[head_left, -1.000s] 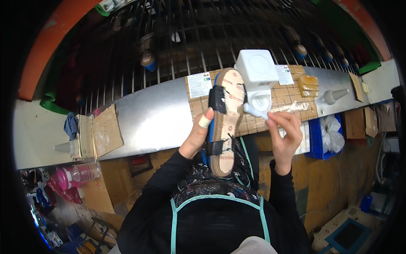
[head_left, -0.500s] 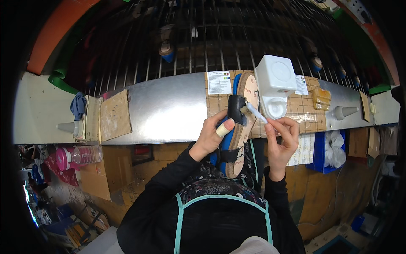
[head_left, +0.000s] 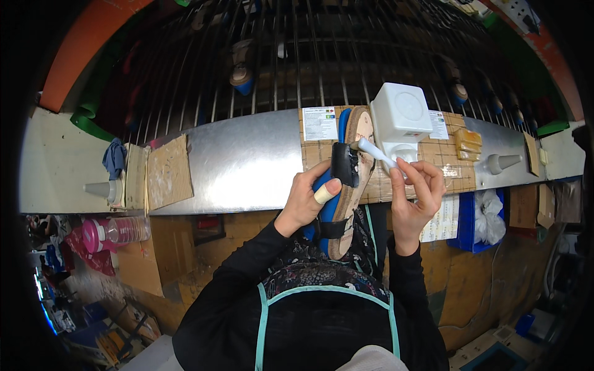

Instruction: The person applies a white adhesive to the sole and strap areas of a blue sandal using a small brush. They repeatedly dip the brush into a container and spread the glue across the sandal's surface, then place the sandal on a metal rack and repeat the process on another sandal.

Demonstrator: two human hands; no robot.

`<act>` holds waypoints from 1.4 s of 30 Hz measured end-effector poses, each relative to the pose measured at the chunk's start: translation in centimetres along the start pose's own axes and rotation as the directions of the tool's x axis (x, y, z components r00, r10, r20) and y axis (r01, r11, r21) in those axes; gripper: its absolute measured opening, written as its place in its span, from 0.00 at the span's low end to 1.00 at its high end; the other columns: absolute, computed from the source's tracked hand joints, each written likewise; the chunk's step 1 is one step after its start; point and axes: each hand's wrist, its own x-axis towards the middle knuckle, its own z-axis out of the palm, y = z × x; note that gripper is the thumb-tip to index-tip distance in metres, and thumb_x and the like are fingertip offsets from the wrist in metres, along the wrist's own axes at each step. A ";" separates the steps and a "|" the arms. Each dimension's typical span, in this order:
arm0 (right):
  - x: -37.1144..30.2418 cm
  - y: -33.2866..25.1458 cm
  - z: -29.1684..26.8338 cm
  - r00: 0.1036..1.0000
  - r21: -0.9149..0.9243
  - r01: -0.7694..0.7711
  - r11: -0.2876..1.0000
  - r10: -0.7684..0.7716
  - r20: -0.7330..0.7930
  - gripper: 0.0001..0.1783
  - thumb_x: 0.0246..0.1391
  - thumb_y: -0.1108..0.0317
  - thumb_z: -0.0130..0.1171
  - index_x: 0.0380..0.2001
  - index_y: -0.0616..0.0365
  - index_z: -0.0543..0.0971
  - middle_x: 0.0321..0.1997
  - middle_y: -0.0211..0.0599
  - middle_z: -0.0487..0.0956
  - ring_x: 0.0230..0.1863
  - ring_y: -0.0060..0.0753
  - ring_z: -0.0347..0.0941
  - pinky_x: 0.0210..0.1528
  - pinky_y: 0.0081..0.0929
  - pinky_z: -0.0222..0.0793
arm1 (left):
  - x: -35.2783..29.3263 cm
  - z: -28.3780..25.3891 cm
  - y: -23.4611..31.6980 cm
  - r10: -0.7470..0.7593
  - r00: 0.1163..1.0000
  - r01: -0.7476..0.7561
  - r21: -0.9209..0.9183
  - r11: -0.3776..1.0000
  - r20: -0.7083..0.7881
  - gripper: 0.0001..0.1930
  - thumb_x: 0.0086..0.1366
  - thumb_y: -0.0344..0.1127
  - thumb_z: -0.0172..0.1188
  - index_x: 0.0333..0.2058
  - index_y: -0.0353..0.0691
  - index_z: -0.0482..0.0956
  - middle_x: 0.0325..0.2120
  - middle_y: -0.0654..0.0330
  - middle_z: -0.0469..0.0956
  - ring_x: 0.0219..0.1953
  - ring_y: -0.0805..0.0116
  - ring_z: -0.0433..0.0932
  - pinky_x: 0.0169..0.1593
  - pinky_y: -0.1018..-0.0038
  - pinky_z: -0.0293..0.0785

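Note:
My left hand (head_left: 307, 198) grips a sandal (head_left: 348, 185) mounted on a blue last, sole side up, with a black strap across it and a taped thumb pressed near that strap. My right hand (head_left: 416, 191) pinches a white brush (head_left: 375, 151) whose tip touches the sole beside the black strap. The sandal is held upright in front of my chest, above the edge of the metal bench (head_left: 241, 164). Just behind the brush stands a white square container (head_left: 400, 114) on a cardboard sheet (head_left: 445, 167).
A wire rack (head_left: 297, 55) behind the bench carries several shoes on lasts. White cone nozzles (head_left: 99, 189) (head_left: 501, 162) stand at both bench ends, with cardboard pieces (head_left: 167, 173) and a blue cloth at left. A blue bin (head_left: 479, 213) with white rags hangs at right. A pink bottle (head_left: 114, 232) lies lower left.
The brush has moved from the white container to the sandal's sole beside the black strap. The sandal has shifted slightly with the view.

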 end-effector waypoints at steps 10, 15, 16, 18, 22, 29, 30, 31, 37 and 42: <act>1.5 1.4 -1.1 0.987 0.094 0.077 0.993 -0.089 0.134 0.12 0.42 0.70 0.70 0.34 0.51 0.85 0.33 0.26 0.76 0.33 0.23 0.67 0.41 0.25 0.52 | 0.7 -0.3 0.4 -0.018 0.997 0.026 -0.096 0.995 0.078 0.42 0.58 0.71 0.51 0.45 0.28 0.74 0.37 0.55 0.79 0.39 0.71 0.78 0.43 0.76 0.74; 2.2 2.1 -1.5 0.982 0.115 0.139 0.984 -0.152 0.115 0.12 0.41 0.71 0.70 0.34 0.52 0.85 0.32 0.27 0.76 0.33 0.24 0.67 0.41 0.25 0.52 | 1.2 -0.4 1.0 -0.028 0.989 0.042 -0.091 0.995 0.146 0.39 0.62 0.67 0.50 0.47 0.29 0.75 0.36 0.52 0.80 0.38 0.68 0.79 0.43 0.74 0.73; 2.2 2.2 -1.5 0.982 0.119 0.141 0.983 -0.154 0.110 0.12 0.40 0.71 0.71 0.34 0.52 0.85 0.31 0.27 0.76 0.33 0.24 0.67 0.41 0.25 0.52 | 1.3 -0.4 1.1 -0.044 0.985 0.058 -0.076 0.995 0.167 0.37 0.63 0.65 0.50 0.49 0.30 0.75 0.35 0.51 0.81 0.38 0.67 0.79 0.44 0.72 0.73; 2.3 2.5 -1.7 0.982 0.126 0.143 0.982 -0.157 0.102 0.13 0.40 0.72 0.71 0.34 0.51 0.85 0.31 0.27 0.76 0.32 0.24 0.67 0.41 0.25 0.52 | 1.5 -0.2 1.4 -0.007 0.987 0.020 -0.082 0.996 0.161 0.37 0.63 0.65 0.50 0.49 0.30 0.75 0.35 0.51 0.81 0.38 0.67 0.79 0.43 0.73 0.73; 2.3 3.1 -2.0 0.979 0.138 0.174 0.975 -0.186 0.078 0.13 0.38 0.72 0.71 0.33 0.51 0.85 0.32 0.27 0.76 0.33 0.24 0.68 0.41 0.26 0.53 | 1.9 0.0 1.7 -0.029 0.983 0.045 -0.083 0.996 0.183 0.37 0.63 0.65 0.49 0.50 0.31 0.75 0.34 0.51 0.81 0.38 0.67 0.79 0.43 0.73 0.74; 2.3 3.2 -2.6 0.971 0.138 0.217 0.966 -0.229 0.073 0.13 0.37 0.72 0.72 0.32 0.50 0.86 0.32 0.27 0.76 0.33 0.25 0.68 0.41 0.26 0.53 | 2.6 0.3 1.8 -0.045 0.983 0.064 -0.106 0.992 0.179 0.36 0.64 0.64 0.48 0.49 0.31 0.76 0.35 0.52 0.80 0.38 0.67 0.78 0.42 0.74 0.73; 2.3 3.1 -2.7 0.969 0.128 0.224 0.966 -0.235 0.075 0.14 0.37 0.72 0.72 0.32 0.50 0.86 0.32 0.28 0.76 0.34 0.25 0.68 0.41 0.27 0.53 | 2.6 0.3 1.8 -0.053 0.983 0.074 -0.113 0.991 0.178 0.36 0.64 0.65 0.48 0.48 0.30 0.76 0.35 0.52 0.80 0.37 0.68 0.78 0.42 0.74 0.73; 2.3 3.1 -2.9 0.961 0.103 0.256 0.961 -0.264 0.081 0.14 0.37 0.72 0.72 0.32 0.50 0.86 0.32 0.28 0.76 0.34 0.26 0.68 0.41 0.26 0.53 | 2.6 0.4 1.7 -0.063 0.982 0.086 -0.125 0.988 0.177 0.37 0.64 0.65 0.47 0.48 0.30 0.76 0.35 0.52 0.80 0.37 0.68 0.78 0.42 0.74 0.72; 2.1 3.1 -3.4 0.959 0.128 0.238 0.963 -0.254 0.126 0.12 0.40 0.71 0.71 0.33 0.53 0.85 0.33 0.28 0.75 0.31 0.24 0.68 0.42 0.24 0.55 | 2.5 1.2 0.9 -0.217 0.952 0.286 -0.375 0.882 0.216 0.39 0.65 0.67 0.43 0.44 0.29 0.77 0.34 0.54 0.79 0.35 0.72 0.77 0.40 0.78 0.73; -0.7 1.6 -1.8 0.990 0.141 -0.090 0.986 0.073 0.122 0.09 0.46 0.71 0.69 0.34 0.57 0.85 0.32 0.29 0.74 0.27 0.21 0.64 0.37 0.21 0.58 | 1.6 1.1 0.7 -0.267 0.941 0.339 -0.518 0.786 0.210 0.38 0.65 0.67 0.44 0.56 0.35 0.67 0.44 0.54 0.77 0.40 0.73 0.79 0.42 0.79 0.78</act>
